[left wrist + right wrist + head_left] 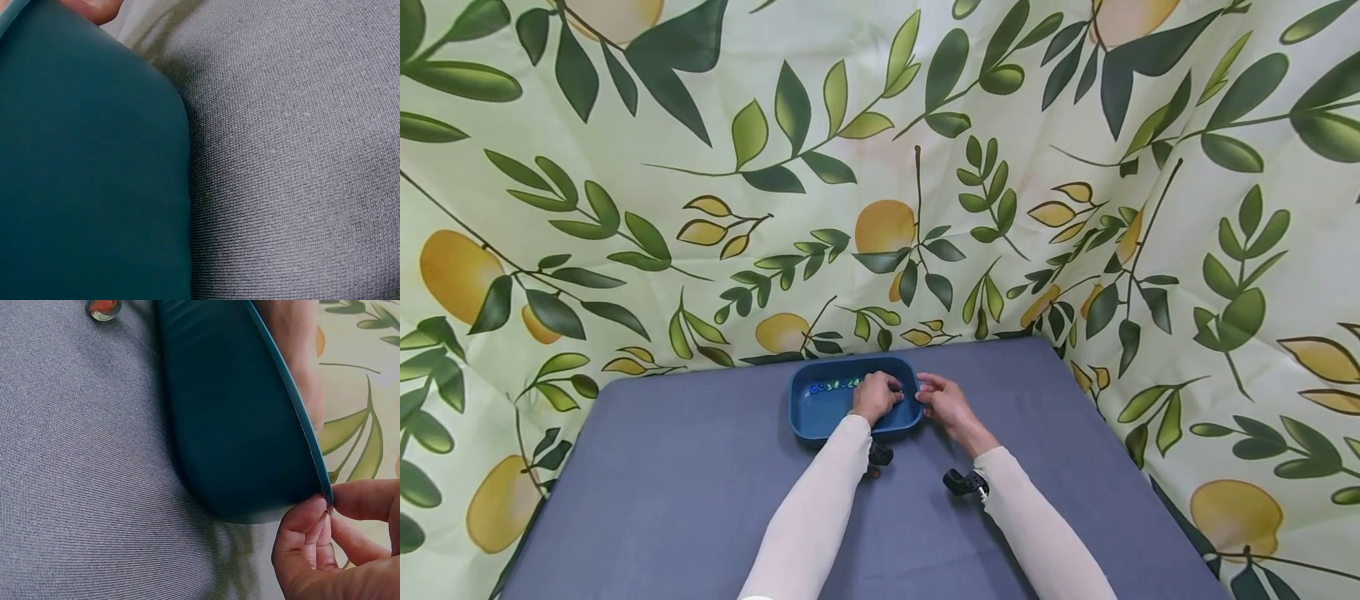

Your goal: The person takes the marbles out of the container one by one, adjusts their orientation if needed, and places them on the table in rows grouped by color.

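- Deep-blue rectangular plastic tray (820, 412) with rounded corners, set toward the far edge of the grey woven tablecloth (685, 492), close to the leaf-and-lemon printed backdrop cloth (880, 167).
- Left hand (875, 397) inside the tray's right half, fingers curled down toward the floor of the tray; whether anything is pinched underneath cannot be told from the head view, since the knuckles hide the fingertips.
- Right hand (946, 403) at the tray's right outer wall, thumb and forefinger closed in a light pinch on the rim, seen plainly at the wrist view (325, 503); likely a steadying hold, keeping the tray from sliding while the other hand works inside.
- Row of small glass marbles (835, 385), blue and green, lying along the tray's far inner wall, left of the left hand.
- One clear glass marble with an orange core (101, 307) out on the cloth, just beside the tray's outer wall, apart from the rest.
- Left wrist view filled by the tray's smooth outer wall (87, 175) against the cloth, with only a sliver of skin at the top corner.
- Both forearms in pale long sleeves (820, 508), black wrist-camera mounts (964, 482) beneath them.
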`<state>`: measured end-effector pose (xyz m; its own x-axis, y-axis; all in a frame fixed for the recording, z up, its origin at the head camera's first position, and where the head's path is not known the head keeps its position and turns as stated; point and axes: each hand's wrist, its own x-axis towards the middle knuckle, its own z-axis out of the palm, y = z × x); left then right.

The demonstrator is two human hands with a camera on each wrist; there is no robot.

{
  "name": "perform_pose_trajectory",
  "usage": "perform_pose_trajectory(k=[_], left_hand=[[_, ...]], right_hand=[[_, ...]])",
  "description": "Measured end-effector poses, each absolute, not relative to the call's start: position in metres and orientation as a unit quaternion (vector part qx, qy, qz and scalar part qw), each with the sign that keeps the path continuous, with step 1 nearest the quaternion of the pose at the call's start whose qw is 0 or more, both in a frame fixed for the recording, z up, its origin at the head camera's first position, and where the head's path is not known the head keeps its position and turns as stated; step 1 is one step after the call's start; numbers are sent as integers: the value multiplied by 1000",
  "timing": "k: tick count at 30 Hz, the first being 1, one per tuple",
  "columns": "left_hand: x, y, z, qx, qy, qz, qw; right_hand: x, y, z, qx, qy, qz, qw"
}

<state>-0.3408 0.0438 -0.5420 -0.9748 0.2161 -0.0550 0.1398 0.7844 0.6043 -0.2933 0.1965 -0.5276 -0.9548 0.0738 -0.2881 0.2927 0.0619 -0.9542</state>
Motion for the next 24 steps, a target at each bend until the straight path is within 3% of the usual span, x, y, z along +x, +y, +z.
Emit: perform_pose_trajectory(k=[24], left_hand=[[-320, 26, -502, 113, 884, 451, -42]], right_hand=[[-289, 195, -523, 124, 735, -663, 79]])
